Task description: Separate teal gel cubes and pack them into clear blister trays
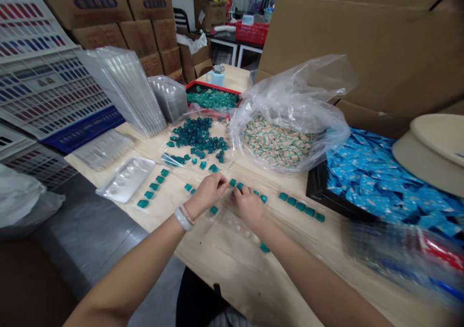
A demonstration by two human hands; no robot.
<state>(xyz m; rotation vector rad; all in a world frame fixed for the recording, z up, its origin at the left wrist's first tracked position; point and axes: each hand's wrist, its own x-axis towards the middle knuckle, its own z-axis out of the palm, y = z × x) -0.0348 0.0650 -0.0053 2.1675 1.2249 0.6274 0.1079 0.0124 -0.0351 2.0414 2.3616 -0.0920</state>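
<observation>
My left hand (pixel 212 189), with a bracelet at the wrist, has its thumb and fingers pinched together; what they hold, if anything, is too small to make out. Just beside it, my right hand (pixel 248 203) has its fingers curled down at the row of teal gem-like pieces (pixel 232 183), its fingertips partly hidden. Below both hands lies a clear plastic tray (pixel 232 225), with a teal piece (pixel 213 210) near its left side and another (pixel 264 247) under my right forearm. More pieces stand in short rows at left (pixel 154 186) and right (pixel 300 206).
Behind the hands are a teal pile (pixel 195 136), a plastic bag of small printed packets (pixel 279 141) and a red-rimmed tray (pixel 213 99). Stacked clear trays (pixel 123 87) stand at left. Blue packets (pixel 377 172) fill a black box at right. A blurred clear package (pixel 406 259) lies near right.
</observation>
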